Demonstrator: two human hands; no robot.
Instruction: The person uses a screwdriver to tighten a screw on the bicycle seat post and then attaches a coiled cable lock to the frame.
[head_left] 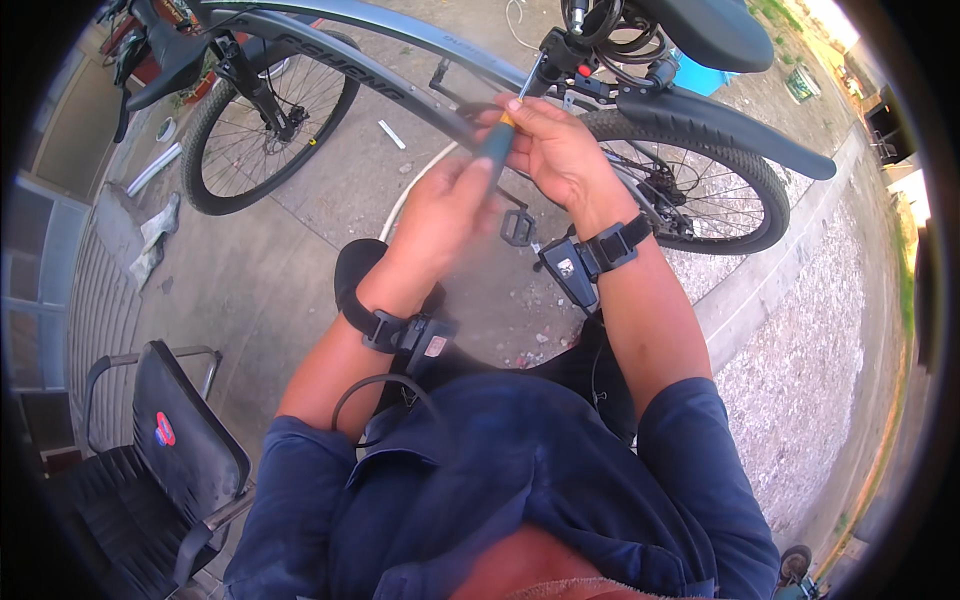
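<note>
A screwdriver (494, 147) with a green and yellow handle slants up toward the seat clamp (566, 52) of a grey bicycle (420, 112). My left hand (440, 212) is closed round the handle, slightly blurred. Higher up, my right hand (560, 152) has its thumb and fingers closed round the front of the handle, by the metal shaft. The shaft reaches the clamp area below the black saddle (722, 35); whether its tip sits in a screw I cannot make out. A coiled black cable (632, 42) hangs under the saddle.
The rear wheel (765, 205), with a black mudguard (745, 137), is to the right; the front wheel (288, 124) is far left. A pedal (518, 228) hangs below my hands. A black chair (190, 430) stands near left. White strips (155, 168) and a rag (155, 240) lie on the ground.
</note>
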